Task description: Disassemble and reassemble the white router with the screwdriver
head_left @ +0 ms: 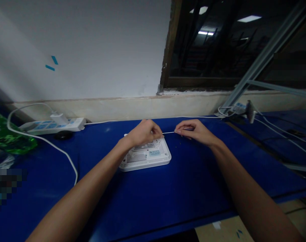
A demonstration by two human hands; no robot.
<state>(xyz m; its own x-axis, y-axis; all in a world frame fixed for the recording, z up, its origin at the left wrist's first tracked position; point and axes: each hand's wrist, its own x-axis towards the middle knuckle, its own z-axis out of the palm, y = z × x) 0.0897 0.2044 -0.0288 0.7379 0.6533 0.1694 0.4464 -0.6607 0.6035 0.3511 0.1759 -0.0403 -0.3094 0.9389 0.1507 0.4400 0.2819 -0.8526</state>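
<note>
A white plastic router-like device (147, 158) lies on the blue tabletop, its side with vent holes, a pale blue label and corner recesses facing up. Over its back part, my left hand (146, 131) is closed in a pinch, hiding some of the casing. To the right of the device, my right hand (193, 131) grips a thin screwdriver (169, 132) with a dark handle mostly covered by the fingers. Its pale shaft points left and meets my left fingertips. Whatever those fingertips pinch there is too small to make out. Tiny specks (180, 144) lie below my right hand.
A white power strip (74, 125) with a plugged-in charger (59, 118) stands at the back left, its white cable (64, 153) curving forward. Beside it are a black round object (63, 135) and green plastic packaging (13, 134). A metal frame (259, 57) and cables occupy the right.
</note>
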